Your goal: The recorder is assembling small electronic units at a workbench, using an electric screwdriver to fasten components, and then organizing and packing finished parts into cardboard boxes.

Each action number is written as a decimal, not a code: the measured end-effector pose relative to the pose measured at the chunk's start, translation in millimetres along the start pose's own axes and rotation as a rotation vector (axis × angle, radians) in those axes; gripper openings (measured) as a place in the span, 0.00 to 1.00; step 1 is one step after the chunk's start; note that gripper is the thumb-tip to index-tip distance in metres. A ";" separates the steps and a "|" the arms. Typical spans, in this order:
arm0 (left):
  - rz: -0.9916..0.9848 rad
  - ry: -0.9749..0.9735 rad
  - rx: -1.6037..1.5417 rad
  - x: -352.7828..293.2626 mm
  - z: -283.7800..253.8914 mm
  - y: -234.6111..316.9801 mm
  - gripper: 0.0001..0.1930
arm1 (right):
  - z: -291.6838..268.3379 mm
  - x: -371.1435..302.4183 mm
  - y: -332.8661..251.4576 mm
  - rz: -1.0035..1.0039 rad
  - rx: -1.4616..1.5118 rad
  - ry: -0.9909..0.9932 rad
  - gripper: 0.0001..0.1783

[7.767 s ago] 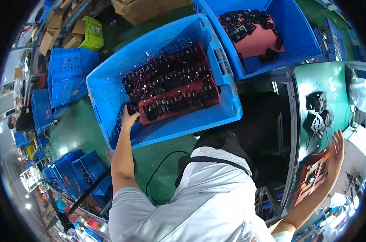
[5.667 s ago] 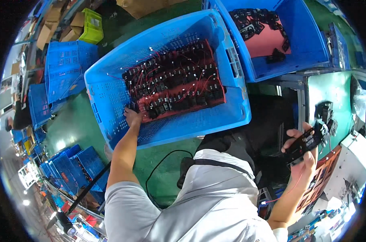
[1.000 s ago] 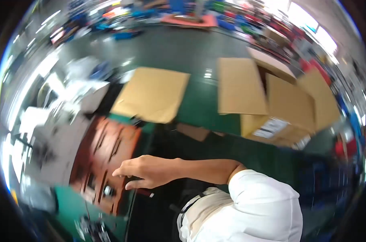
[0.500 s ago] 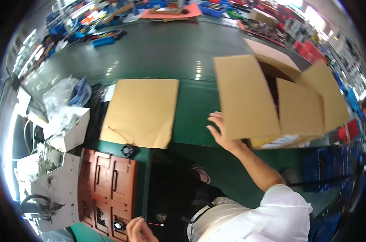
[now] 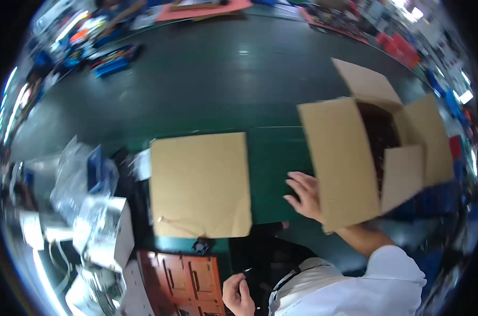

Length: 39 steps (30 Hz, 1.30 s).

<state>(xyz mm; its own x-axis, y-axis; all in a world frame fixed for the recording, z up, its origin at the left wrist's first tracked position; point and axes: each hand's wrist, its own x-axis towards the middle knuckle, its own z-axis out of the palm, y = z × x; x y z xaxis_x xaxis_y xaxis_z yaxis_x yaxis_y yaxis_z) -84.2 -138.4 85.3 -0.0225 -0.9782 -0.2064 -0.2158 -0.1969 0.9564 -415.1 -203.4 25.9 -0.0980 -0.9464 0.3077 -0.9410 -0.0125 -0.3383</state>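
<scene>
My right hand (image 5: pixel 305 196) hovers beside the left flap of an open cardboard box (image 5: pixel 340 163), its fingers spread and nothing in them. That flap hides part of my wrist. Low in the view, my left hand (image 5: pixel 239 296) is closed in a pinch by the orange-brown tray (image 5: pixel 189 276). A small pale tip of a thin wire (image 5: pixel 248 270) shows at its fingers. A flat brown cardboard sheet (image 5: pixel 199 184) lies on the green work surface between box and bags. By the sheet's near edge sits a small black fan (image 5: pixel 201 245).
Clear plastic bags (image 5: pixel 83 176) and a white machine (image 5: pixel 104 231) stand at the left. A grey-green surface (image 5: pixel 212 79) runs across behind the sheet. Farther off are a blue tool tray (image 5: pixel 112 64) and red bins (image 5: pixel 398 50).
The view has shifted, so the sheet, box and tray sit lower and farther right in the picture. My right hand is still beside the box flap, fingers spread. My left hand remains pinched.
</scene>
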 end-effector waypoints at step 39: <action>1.432 -1.449 0.348 27.9 429.6 275.0 0.15 | -2.8 -468.4 -108.8 2.129 0.522 -0.082 0.19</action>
<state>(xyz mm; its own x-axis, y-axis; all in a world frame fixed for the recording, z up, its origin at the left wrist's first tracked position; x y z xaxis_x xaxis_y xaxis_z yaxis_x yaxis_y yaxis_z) -563.5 -191.5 253.8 -0.8543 0.3907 0.3427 0.5188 0.6799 0.5182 -267.7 242.2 -78.9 -0.5517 0.3294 -0.7663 0.6694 0.7229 -0.1712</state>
